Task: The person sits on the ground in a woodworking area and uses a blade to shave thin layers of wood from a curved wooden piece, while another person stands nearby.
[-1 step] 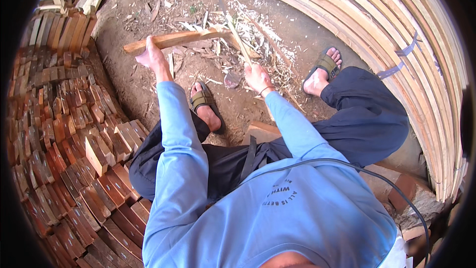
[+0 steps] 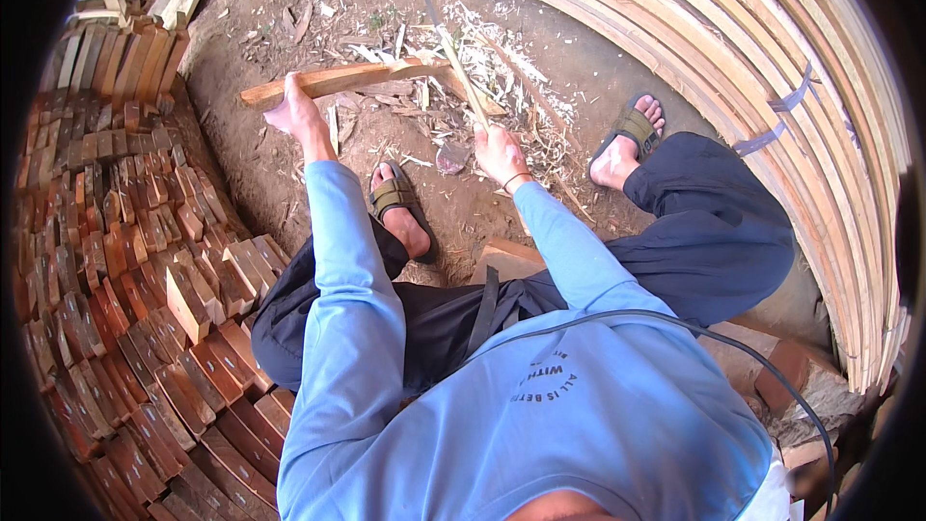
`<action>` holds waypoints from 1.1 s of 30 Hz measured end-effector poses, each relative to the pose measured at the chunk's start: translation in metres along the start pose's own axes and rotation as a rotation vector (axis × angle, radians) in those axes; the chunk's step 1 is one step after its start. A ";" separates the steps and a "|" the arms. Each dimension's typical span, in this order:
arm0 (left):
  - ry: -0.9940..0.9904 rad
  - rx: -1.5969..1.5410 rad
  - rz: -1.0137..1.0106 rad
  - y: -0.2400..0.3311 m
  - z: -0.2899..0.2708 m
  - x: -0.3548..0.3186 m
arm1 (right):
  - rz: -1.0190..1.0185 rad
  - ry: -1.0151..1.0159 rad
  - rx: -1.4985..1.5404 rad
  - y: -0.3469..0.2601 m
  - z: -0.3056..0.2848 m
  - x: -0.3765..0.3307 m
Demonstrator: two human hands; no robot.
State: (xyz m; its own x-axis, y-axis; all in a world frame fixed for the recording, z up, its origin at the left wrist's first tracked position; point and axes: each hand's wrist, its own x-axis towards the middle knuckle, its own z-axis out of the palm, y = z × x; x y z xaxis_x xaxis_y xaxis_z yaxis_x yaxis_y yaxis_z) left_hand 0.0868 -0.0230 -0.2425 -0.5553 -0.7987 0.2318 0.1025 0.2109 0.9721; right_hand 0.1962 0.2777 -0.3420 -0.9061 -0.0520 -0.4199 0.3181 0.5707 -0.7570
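Note:
My left hand grips the left part of a long, rough wooden piece and holds it level above the dirt ground. My right hand is closed on the handle of a long thin cutting tool. The tool points away from me and crosses the right end of the wooden piece. Pale wood shavings lie scattered under and around that end. I sit low, with my sandalled feet on the ground to either side.
Rows of short reddish wooden blocks are stacked closely along the left. Long pale wooden slats lie bundled along the right and far side. A brick-like block sits between my legs. A black cable runs across my chest.

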 end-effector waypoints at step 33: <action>0.011 0.060 -0.114 -0.002 0.004 0.003 | -0.019 -0.122 -0.196 0.040 0.010 0.008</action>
State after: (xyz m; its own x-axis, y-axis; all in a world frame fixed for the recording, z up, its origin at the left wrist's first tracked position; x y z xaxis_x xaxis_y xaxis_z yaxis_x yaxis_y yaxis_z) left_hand 0.0816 -0.0234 -0.2439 -0.5510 -0.8258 0.1202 -0.0105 0.1509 0.9885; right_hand 0.2047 0.2914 -0.3806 -0.8670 -0.1558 -0.4732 0.2307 0.7164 -0.6585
